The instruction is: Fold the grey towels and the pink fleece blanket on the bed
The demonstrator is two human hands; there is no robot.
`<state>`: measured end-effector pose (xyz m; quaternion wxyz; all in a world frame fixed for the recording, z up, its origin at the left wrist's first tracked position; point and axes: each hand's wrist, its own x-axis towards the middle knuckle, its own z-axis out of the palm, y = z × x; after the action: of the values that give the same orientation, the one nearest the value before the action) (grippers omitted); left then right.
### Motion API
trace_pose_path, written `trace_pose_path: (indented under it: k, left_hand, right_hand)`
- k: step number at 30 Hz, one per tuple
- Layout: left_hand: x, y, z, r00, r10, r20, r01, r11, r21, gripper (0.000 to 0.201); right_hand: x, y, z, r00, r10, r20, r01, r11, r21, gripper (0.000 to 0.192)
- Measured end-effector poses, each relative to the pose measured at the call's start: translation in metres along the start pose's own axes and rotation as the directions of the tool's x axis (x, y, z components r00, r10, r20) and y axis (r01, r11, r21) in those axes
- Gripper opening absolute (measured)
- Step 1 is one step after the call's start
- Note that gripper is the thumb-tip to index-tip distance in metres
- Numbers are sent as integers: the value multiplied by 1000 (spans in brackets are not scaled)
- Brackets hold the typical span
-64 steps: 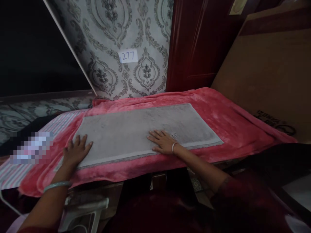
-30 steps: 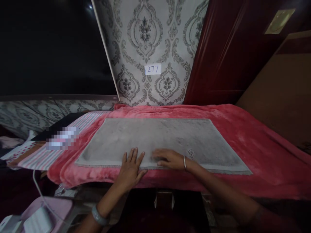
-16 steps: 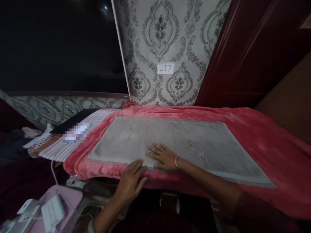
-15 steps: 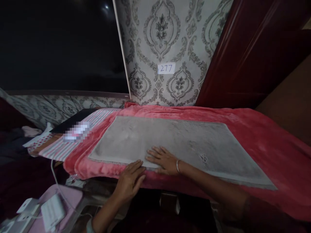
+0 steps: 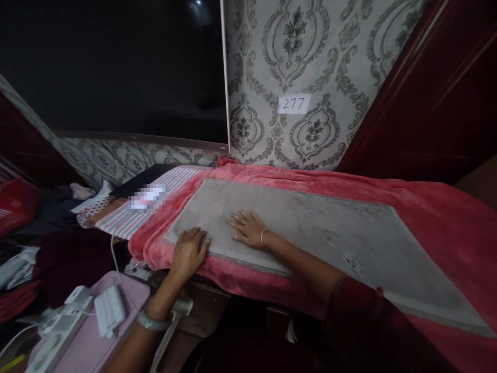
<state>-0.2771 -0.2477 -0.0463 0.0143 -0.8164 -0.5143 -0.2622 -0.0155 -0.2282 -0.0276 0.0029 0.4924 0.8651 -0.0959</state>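
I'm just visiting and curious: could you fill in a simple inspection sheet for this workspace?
Surface: red blanket, wrinkled, with a striped cloth at its left end.
Job's things: grey towel, spread on the red blanket.
Clutter: blurred item on the striped cloth, unreadable; white power strip and white device on a pink surface.
Grips: left grip, a bare hand, palm down at the towel's near edge; right grip, also bare, flat on the towel. Neither holds anything.
Cables: white cable hanging below the striped cloth.
Surroundings: dark screen, patterned wall with a "277" label, dark red panel.
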Motion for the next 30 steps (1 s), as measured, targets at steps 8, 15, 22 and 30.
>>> trace_pose_path:
  k: [8, 15, 22, 30]
  left_hand:
    - [29, -8, -13, 995, -95, 34, 99, 987, -124, 49]
    - [83, 34, 15, 972, 44, 230, -63, 995, 78, 58]
    - [50, 10, 31, 940, 34, 340, -98, 980, 173, 59]
    - [56, 9, 1, 954, -112, 277, -4, 923, 385, 64]
  right_hand:
    - [-54, -52, 13, 908, -420, 10, 405, 882, 242, 65]
    - [-12, 7, -19, 994, 60, -91, -52, 995, 90, 64]
    - [-17, -24, 15, 1000, -27, -4, 27, 999, 43, 71]
    - [-68, -21, -7, 960, -264, -92, 276, 946, 171, 57]
